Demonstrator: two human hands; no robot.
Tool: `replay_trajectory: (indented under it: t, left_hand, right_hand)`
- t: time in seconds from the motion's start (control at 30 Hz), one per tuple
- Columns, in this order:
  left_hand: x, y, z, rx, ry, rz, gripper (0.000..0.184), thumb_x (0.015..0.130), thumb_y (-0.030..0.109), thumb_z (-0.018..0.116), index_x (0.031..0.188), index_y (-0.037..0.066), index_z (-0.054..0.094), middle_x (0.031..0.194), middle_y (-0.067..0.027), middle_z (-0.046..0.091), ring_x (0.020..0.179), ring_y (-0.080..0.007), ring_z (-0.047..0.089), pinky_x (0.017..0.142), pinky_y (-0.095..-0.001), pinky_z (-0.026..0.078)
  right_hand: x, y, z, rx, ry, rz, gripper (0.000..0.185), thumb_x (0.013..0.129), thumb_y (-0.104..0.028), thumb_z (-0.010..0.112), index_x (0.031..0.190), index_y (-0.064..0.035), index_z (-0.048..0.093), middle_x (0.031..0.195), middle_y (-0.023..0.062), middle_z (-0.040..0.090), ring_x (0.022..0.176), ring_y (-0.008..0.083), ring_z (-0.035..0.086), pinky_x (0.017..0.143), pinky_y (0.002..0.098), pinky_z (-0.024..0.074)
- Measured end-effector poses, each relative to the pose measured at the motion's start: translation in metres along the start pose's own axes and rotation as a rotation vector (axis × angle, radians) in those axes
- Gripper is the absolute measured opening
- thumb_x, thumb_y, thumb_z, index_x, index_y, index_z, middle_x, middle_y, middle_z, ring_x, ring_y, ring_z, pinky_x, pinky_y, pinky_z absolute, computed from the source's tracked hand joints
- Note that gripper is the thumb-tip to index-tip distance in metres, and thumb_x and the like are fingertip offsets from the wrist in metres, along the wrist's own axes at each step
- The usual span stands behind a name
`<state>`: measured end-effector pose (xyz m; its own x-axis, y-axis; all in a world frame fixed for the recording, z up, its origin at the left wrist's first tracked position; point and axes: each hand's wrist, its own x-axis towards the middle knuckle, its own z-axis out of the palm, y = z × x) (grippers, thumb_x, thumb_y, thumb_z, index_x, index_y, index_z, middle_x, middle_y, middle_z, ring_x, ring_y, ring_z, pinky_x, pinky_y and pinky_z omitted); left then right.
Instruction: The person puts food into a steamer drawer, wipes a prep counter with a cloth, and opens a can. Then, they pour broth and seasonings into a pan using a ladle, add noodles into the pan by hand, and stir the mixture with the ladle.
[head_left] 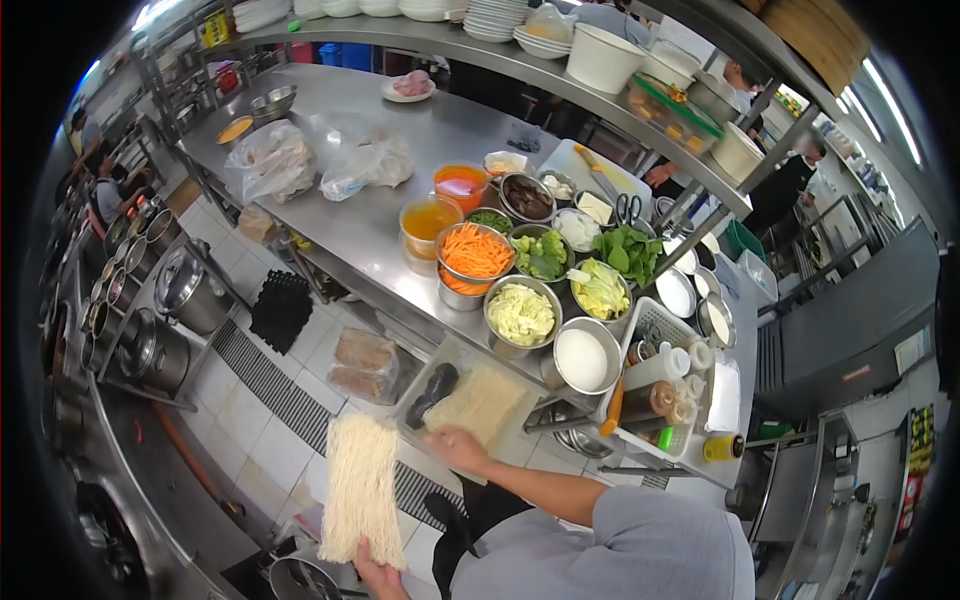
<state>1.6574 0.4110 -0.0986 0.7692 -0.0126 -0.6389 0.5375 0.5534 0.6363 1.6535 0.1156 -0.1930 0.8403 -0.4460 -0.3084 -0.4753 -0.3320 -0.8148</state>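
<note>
My left hand (378,572) grips the lower end of a pale block of dried noodles (360,490), held upright over the floor. My right hand (460,450) is closed at the near rim of a clear plastic bin (408,400) below the table edge; its fingertips are partly hidden. Inside the bin lie more dried noodles (475,405) and a dark bundle (433,388), perhaps a black plastic bag. Wrapped brownish blocks (365,365) lie beside the bin.
The steel table (330,90) bears shredded carrot (475,252), cut cabbage (521,315), a bowl of white powder or grains (587,360) and a basket of bottles (605,400). A knife (600,172) rests on a board. A drain grate (270,370) crosses the floor. Other people stand farther off.
</note>
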Motion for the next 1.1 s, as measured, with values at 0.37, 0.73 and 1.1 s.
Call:
replay_trajectory:
  t: [0.37,0.73,1.1]
  left_hand:
    - [0.041,0.036,-0.109,0.016,-0.033,-0.049,0.06,0.087,0.02,0.062,0.139,-0.001,0.039,0.126,-0.018,0.057,0.108,-0.033,0.06,0.089,-0.0433,0.053]
    - [0.039,0.063,-0.117,-0.05,-0.061,0.097,0.054,0.09,0.017,0.058,0.136,-0.004,0.04,0.124,-0.0203,0.058,0.107,-0.0332,0.061,0.092,-0.0438,0.052]
    - [0.047,0.051,-0.153,-0.227,0.0,0.123,0.058,0.088,0.013,0.058,0.139,-0.002,0.037,0.129,-0.0202,0.054,0.113,-0.0357,0.058,0.095,-0.0472,0.05]
  right_hand:
    - [0.024,0.092,-0.084,-0.755,0.471,0.257,0.078,0.091,-0.048,0.053,0.149,-0.0048,0.024,0.15,0.0158,0.031,0.14,0.0342,0.025,0.11,0.0566,0.0239]
    - [0.027,0.08,-0.095,-0.744,0.318,0.303,0.096,0.084,-0.064,0.054,0.15,-0.0025,0.021,0.154,0.0113,0.026,0.14,0.0341,0.026,0.106,0.0557,0.0328]
    - [0.017,0.059,-0.101,-0.8,0.228,0.365,0.12,0.068,-0.076,0.062,0.15,0.0,0.017,0.156,0.0108,0.019,0.143,0.0308,0.019,0.109,0.0575,0.0311]
